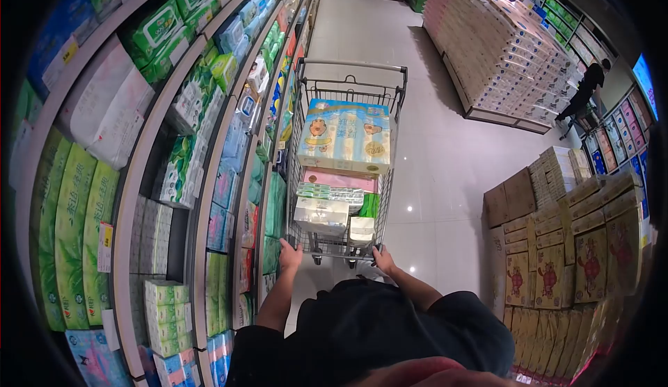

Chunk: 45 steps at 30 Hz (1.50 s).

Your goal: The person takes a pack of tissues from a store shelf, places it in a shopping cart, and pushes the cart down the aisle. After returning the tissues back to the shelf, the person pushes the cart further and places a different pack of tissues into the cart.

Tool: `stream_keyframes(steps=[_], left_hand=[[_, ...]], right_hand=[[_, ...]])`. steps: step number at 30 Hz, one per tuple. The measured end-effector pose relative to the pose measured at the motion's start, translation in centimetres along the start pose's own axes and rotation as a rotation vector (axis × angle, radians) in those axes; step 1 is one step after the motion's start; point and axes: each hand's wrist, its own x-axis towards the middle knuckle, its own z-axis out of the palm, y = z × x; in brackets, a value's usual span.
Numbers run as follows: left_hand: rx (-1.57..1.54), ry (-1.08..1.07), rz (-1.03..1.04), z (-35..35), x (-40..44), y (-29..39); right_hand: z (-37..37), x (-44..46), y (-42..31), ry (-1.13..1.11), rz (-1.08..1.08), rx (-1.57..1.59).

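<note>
A wire shopping cart stands in front of me in the aisle. My left hand is at the left end of its near handle, closed around the corner as far as its fingers show. At the right end, my right hand is wrapped round the handle. A large blue and cream multipack with cartoon bears lies across the far part of the cart. Nearer me in the basket are a pink pack, a white pack, small green and white packs and a smaller white pack.
Shelves of tissue packs run close along my left. At the far right rises a tall stack of paper packs. Nearer on the right stand brown cartons. A person in dark clothes is beyond the stack. Pale tiled floor lies between.
</note>
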Motion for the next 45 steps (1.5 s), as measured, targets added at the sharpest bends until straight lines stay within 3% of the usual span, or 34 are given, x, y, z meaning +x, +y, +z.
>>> stream_keyframes(steps=[6,8,19,33,35,40,45], left_hand=[[0.086,-0.061,-0.004,-0.2,6.6,4.4],[0.109,-0.104,-0.039,-0.5,8.5,6.7],[0.05,-0.089,-0.148,2.5,17.7,16.4],[0.066,0.172,0.019,4.5,28.0,28.3],[0.035,0.291,0.158,5.1,30.5,28.8],[-0.047,0.23,0.092,2.1,33.8,34.5],[-0.106,0.133,0.07,1.5,39.0,38.2]], right_hand=[[-2.3,7.6,-2.2,-0.186,0.05,0.032],[-4.5,9.9,-4.2,-0.374,0.153,0.015],[-9.2,20.4,-9.5,-0.281,0.039,0.182],[-15.2,35.4,-16.9,-0.209,0.053,0.126],[-15.9,37.0,-18.9,-0.19,0.104,0.173],[-17.1,41.7,-23.0,-0.185,0.24,0.102],[-18.5,47.1,-26.0,-0.175,0.225,0.004]])
